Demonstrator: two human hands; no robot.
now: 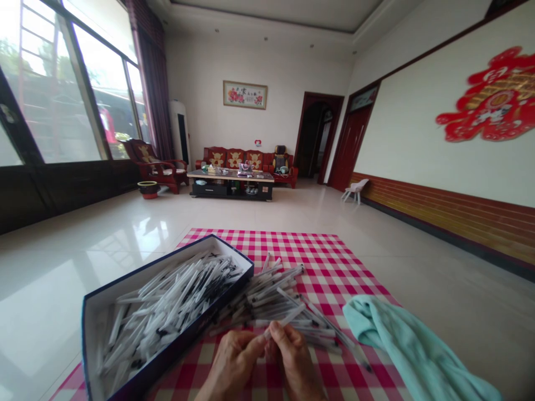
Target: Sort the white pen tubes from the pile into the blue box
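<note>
As the left hand [232, 363] and right hand [295, 359] pinch a slim clear plastic pen [286, 315] between their fingertips, a loose heap of matching pens [271, 295] lies just beyond them on a pink-and-white checked cloth [267, 245], beside a navy-rimmed white cardboard box [144, 268] packed with more pens. A crumpled pale teal towel [401, 340] lies to the right.
</note>
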